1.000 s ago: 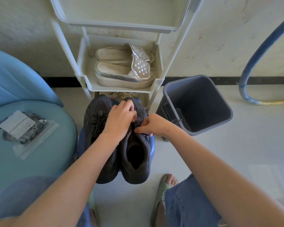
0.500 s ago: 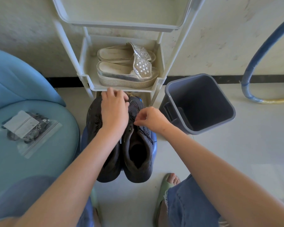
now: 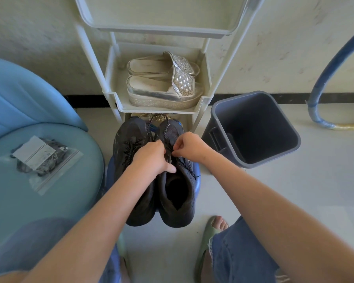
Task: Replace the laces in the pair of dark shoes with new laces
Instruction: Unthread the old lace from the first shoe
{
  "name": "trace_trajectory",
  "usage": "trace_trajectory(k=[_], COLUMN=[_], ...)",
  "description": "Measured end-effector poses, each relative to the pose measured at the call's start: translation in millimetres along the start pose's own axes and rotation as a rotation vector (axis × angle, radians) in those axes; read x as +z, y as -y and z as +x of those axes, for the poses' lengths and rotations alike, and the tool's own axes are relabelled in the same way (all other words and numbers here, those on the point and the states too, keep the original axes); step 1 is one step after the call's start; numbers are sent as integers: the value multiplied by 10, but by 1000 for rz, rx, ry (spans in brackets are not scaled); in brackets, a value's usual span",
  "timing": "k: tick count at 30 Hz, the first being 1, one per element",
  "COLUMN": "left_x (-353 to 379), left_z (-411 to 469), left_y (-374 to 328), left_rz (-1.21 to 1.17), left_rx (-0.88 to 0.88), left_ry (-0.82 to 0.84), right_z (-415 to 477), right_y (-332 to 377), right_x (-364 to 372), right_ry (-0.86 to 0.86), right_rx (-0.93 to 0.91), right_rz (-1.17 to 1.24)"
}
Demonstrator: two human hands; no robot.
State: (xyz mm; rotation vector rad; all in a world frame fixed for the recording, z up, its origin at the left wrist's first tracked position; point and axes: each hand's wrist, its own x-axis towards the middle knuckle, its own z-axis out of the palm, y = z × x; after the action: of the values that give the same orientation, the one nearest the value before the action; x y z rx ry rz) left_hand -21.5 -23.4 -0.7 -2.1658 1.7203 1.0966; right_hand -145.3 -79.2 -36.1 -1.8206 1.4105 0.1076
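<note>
Dark shoes (image 3: 129,137) set side by side on blue stool (image 3: 198,180), near rack (image 3: 200,105). Right shoe (image 3: 189,186) gripped at tongue by left hand (image 3: 151,158); its lace (image 3: 189,170) pinched by right hand (image 3: 190,148). Bagged laces (image 3: 43,158) laid on seat (image 3: 49,201), left.

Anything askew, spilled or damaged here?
Nothing stands out. The dark shoes sit upright, side by side. The left hand grips one, and the right hand pinches its lace. The grey bin looks tilted, probably from lens distortion.
</note>
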Motion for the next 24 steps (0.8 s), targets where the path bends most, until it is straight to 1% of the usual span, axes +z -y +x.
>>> trace_trajectory(k=[1, 2, 3, 6, 7, 8, 9, 12, 13, 14, 15, 18, 20, 21, 24], left_x=[3, 12, 24, 32, 22, 14, 6, 19, 30, 38, 41, 38, 43, 48, 52], left_z=[-15, -31, -44, -61, -57, -56, -58, -71, -77, -80, -81, -93, -113, -123, -137], left_y=[-9, -17, -26, -38, -36, -33, -34, -40, -44, -52, -58, -66, -64, -62, -50], left_rz=[0, 14, 45, 83, 52, 16, -10, -7, 11, 27, 40, 66, 88, 94, 82], left_rx=[1, 4, 10, 33, 30, 24, 18, 12, 16, 20, 25, 51, 81, 94, 115], left_ry=[2, 2, 0, 2, 18, 33, 38, 15, 9, 7, 7, 3, -8, -11, -14], right_z=[2, 13, 31, 66, 59, 61, 63, 16, -4, -18, -26, -23, -11, 2, 41], right_y=[9, 17, 17, -12, -19, -33, -53, -71, -57, -37, -17, 21, 37, 28, -59], right_x=[-7, -23, -47, -142, -161, -170, -175, -198, -204, -199, -184, -137, -140, -143, -172], right_ry=[-21, -79, -185, -614, -672, -651, -561, -127, -16, 53, 87, 91, 24, -71, -480], right_rx=[-3, 5, 30, 146, 173, 193, 207, 226, 216, 205, 202, 205, 197, 186, 202], right_rz=[36, 104, 205, 598, 682, 698, 632, 219, 133, 88, 62, 0, 60, 136, 427])
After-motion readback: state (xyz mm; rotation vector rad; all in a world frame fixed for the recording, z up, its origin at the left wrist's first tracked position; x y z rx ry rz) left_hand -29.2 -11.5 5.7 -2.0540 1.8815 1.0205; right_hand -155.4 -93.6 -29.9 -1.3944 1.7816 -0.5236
